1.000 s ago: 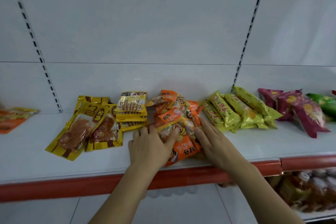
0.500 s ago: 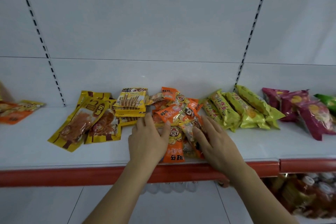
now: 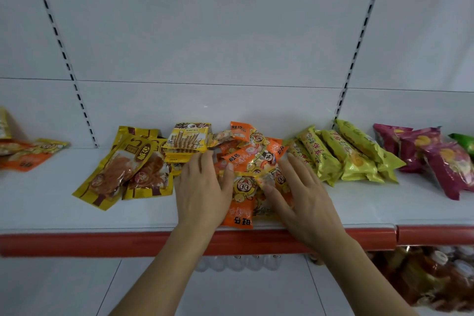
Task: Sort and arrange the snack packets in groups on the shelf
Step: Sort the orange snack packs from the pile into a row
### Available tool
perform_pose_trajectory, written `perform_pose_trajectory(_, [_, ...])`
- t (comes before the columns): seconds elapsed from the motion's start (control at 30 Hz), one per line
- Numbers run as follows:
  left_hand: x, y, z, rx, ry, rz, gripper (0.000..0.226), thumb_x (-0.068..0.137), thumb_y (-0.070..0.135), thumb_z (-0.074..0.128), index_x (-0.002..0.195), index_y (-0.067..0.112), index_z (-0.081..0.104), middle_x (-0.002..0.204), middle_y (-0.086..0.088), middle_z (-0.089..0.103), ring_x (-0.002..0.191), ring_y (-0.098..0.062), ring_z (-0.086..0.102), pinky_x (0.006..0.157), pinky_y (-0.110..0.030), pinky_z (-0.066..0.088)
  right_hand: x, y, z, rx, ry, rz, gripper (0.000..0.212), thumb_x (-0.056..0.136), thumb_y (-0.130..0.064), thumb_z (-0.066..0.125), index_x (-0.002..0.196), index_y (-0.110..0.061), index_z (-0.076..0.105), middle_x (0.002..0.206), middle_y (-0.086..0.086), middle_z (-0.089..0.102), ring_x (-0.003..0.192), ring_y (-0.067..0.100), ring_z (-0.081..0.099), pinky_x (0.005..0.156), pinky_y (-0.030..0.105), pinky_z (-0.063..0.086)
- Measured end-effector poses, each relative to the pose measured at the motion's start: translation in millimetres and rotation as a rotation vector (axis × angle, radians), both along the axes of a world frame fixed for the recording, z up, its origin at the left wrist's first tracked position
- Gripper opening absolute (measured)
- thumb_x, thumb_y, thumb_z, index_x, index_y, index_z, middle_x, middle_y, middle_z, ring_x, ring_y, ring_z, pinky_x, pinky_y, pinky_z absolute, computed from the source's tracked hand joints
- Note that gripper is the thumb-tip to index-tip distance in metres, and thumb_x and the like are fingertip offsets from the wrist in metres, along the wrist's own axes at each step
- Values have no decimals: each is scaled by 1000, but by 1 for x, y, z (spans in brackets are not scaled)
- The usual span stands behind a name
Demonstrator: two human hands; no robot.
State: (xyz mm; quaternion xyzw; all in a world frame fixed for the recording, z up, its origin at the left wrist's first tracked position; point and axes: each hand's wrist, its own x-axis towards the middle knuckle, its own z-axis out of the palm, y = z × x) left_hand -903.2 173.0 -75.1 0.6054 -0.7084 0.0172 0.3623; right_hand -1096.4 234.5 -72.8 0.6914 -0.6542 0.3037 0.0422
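Orange "旺仔" packets (image 3: 252, 161) heaped between flat left hand (image 3: 202, 192), right hand (image 3: 305, 202)

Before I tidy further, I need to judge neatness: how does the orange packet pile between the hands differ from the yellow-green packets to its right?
The orange packet pile is jumbled, packets overlapping at mixed angles; the yellow-green packets lie side by side, all slanted the same way. Both hands, left hand and right hand, flank the orange pile; nothing touches the yellow-green ones. Both groups lie on the shelf.

Shop: slotted shelving (image 3: 102, 218), snack packets (image 3: 346, 154).
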Motion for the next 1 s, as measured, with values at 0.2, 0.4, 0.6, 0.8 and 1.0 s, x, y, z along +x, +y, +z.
perform_pose_trajectory(0.2, [30, 4, 11, -92, -85, 13, 70, 102, 58, 30, 148, 9, 48, 152, -16, 49, 142, -36, 45, 113, -56, 41, 43, -13, 13, -13, 113, 8, 79, 93, -73, 19, 158, -29, 22, 167, 0, 14, 155, 20, 5, 124, 45, 15])
perform_pose_trajectory(0.4, [95, 4, 16, -100, -117, 89, 73, 100, 60, 32, 151, 10, 47, 158, -19, 43, 148, -40, 36, 119, -62, 31, 108, -27, 23, -42, 188, 40, 80, 94, -72, 16, 158, -25, 24, 167, 4, 16, 155, 23, 8, 123, 45, 14])
perform_pose_trajectory(0.6, [194, 12, 22, -48, -156, 135, 81, 97, 67, 21, 160, 17, 34, 169, -12, 25, 157, -34, 15, 126, -56, 15, 206, -36, 28, -65, 213, 115, 78, 97, -70, 18, 157, -21, 28, 164, 10, 23, 153, 29, 15, 121, 49, 23])
perform_pose_trajectory(0.8, [320, 21, 18, 2, -217, 205, 82, 97, 68, 19, 158, 16, 36, 167, -12, 30, 157, -34, 18, 125, -52, 13, 337, -44, 27, -61, 185, 203, 79, 95, -71, 18, 157, -22, 28, 164, 8, 23, 153, 28, 14, 122, 50, 22])
perform_pose_trajectory(1.0, [426, 24, 18, 129, -255, 237, 92, 88, 71, 0, 164, 22, 20, 172, -6, 15, 159, -29, 5, 128, -48, 1, 440, -60, 21, 18, 223, 251, 84, 92, -73, 10, 159, -23, 18, 166, 7, 16, 154, 27, 9, 123, 45, 13])
